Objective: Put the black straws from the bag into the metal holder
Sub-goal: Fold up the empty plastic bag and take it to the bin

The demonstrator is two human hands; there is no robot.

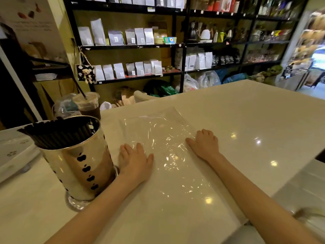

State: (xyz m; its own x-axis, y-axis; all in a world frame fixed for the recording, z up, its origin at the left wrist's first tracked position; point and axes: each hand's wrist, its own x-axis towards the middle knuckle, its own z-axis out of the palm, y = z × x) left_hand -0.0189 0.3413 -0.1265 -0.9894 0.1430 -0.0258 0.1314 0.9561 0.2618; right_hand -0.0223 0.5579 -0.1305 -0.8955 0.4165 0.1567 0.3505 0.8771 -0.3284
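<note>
From the head view, the black straws [58, 136] stood packed in the metal holder [77, 161] at nine o'clock on the white desk [246, 120]. The clear plastic bag [158, 131] lay flat and empty at centre. The left hand [134, 162] pressed its near left edge, fingers spread flat, holding nothing; the right hand [204, 144] lay at three o'clock on the bag's right edge, fingers loosely curled. An iced coffee cup [88, 105] stood at eleven o'clock.

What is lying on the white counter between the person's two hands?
In the head view, a flattened clear plastic bag lies between the left hand and right hand; both palms press on it. It looks empty, with no straws inside.
</note>
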